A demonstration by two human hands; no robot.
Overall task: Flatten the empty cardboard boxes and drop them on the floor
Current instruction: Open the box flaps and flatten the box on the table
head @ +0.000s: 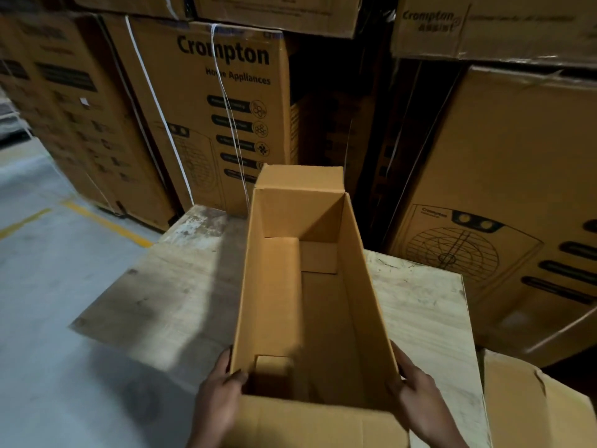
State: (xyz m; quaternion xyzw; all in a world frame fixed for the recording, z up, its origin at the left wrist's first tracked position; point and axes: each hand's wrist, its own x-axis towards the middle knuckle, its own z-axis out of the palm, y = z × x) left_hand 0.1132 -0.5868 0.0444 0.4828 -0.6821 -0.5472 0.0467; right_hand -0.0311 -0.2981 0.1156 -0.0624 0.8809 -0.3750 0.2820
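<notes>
My left hand (223,388) pinches the near corner of the long open tan cardboard box (274,286), and my right hand (420,402) lies flat on its wall. The box lies on the pale wooden table (181,286). I think it is light but stiff, best squeezed at opposite corners.

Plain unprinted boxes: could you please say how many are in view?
2: an open box held by the left hand and right hand; a second box at bottom right, partly cut off. More may be hidden.
</notes>
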